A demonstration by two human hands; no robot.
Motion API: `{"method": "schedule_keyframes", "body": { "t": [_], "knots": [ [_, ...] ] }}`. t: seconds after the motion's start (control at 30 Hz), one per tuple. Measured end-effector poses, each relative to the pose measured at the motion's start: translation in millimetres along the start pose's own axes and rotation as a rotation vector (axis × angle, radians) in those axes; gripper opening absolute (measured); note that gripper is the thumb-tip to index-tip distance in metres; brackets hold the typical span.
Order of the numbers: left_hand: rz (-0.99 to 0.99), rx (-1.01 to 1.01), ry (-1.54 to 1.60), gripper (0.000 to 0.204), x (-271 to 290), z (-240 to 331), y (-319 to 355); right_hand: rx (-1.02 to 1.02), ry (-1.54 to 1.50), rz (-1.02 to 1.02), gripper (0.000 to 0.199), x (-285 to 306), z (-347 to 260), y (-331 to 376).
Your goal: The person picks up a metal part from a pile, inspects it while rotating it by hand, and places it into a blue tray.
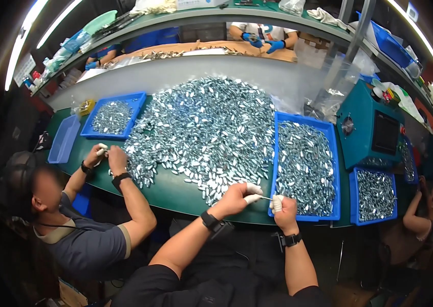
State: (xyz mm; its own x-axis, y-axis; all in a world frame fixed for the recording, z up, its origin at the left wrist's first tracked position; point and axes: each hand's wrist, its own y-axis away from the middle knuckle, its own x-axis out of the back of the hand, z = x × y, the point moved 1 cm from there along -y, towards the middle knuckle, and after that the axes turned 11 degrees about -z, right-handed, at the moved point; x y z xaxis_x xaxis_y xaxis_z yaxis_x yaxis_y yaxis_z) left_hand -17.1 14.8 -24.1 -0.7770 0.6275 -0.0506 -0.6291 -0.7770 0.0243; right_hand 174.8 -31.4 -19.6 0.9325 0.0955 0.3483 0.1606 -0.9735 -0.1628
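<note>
My left hand [238, 197], with white finger covers, is closed in a pinch on one end of a small, thin metal part [266, 198]. Close beside it, my right hand [284, 209], its fingers also covered in white, pinches the other end. Both hands are above the front edge of the green table [175, 197]. Beyond them spreads a large heap of small, shiny, oblong metal pieces [206, 128]. Just behind my right hand stands a blue tray [337, 169] filled with similar pieces. The part's exact kind is too small to tell.
A co-worker [88, 220] at my left handles something small. Left of the heap lie a blue tray [137, 105] of pieces and a blue bin [64, 138]. On the right are a teal machine [362, 120] and another filled tray [354, 202]. A shelf [201, 16] spans the back.
</note>
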Motion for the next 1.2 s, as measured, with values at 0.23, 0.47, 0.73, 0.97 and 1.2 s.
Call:
{"method": "schedule_keyframes", "body": {
  "t": [0.23,0.47,0.73,0.97,1.2],
  "knots": [
    [0.018,0.155,0.243,0.007,-28.6,4.7,-5.6,0.076,-0.063,-0.03,0.038,-1.9,4.4,-1.6],
    [0.005,-0.15,-0.034,0.007,-37.4,23.0,-11.2,-0.069,-0.411,-0.003,0.042,3.2,13.1,3.6],
    [0.085,-0.012,-0.077,0.01,-11.2,24.8,-21.0,-0.012,-0.446,0.153,0.042,4.1,20.8,5.1],
    [0.072,-0.346,-0.303,0.023,-21.8,15.3,-41.6,0.092,-0.67,0.248,0.044,1.3,22.2,1.1],
    [0.507,-0.17,-1.067,0.032,33.7,10.6,-18.3,0.013,-0.515,0.201,0.045,-1.0,22.2,6.5]
  ]
}}
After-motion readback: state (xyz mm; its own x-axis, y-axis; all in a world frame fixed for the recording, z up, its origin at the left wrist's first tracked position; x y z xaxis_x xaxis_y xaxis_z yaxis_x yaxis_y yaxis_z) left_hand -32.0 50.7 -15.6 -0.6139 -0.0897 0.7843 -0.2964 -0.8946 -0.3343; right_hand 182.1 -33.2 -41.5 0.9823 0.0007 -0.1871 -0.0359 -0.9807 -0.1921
